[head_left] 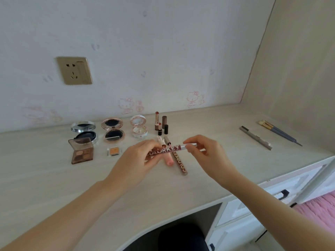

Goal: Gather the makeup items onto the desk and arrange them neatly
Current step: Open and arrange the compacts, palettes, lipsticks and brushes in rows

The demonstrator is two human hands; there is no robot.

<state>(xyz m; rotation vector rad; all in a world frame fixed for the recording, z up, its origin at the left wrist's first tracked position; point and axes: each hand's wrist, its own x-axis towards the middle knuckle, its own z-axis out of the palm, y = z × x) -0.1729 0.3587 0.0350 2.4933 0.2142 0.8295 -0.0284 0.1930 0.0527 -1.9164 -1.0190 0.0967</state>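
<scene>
Head view: both hands hold one lip-gloss tube [167, 149] level just above the table [163, 196], the left hand [134, 160] curled round its dark-red lettered body, the right hand [206, 153] pinching its silver cap end. It looks light, rigid and glossy, probably slick, so gripping both ends suits it. Beneath lie a matching tube [182, 165] and a pink tube [168, 160]. Beyond stand open compacts [112, 131] and lipsticks [157, 122].

Catalogue of what surrounds me:
- Ten o'clock: gold five-hole wall socket [74, 70].
- Twelve o'clock: pale wallpaper [163, 42] with pink Hello Kitty prints [126, 105].
- Four o'clock: white drawers [241, 212], with pink fabric [319, 211] beside them.
- Six o'clock, beneath me: dark rounded shape [181, 236], unidentifiable.
</scene>
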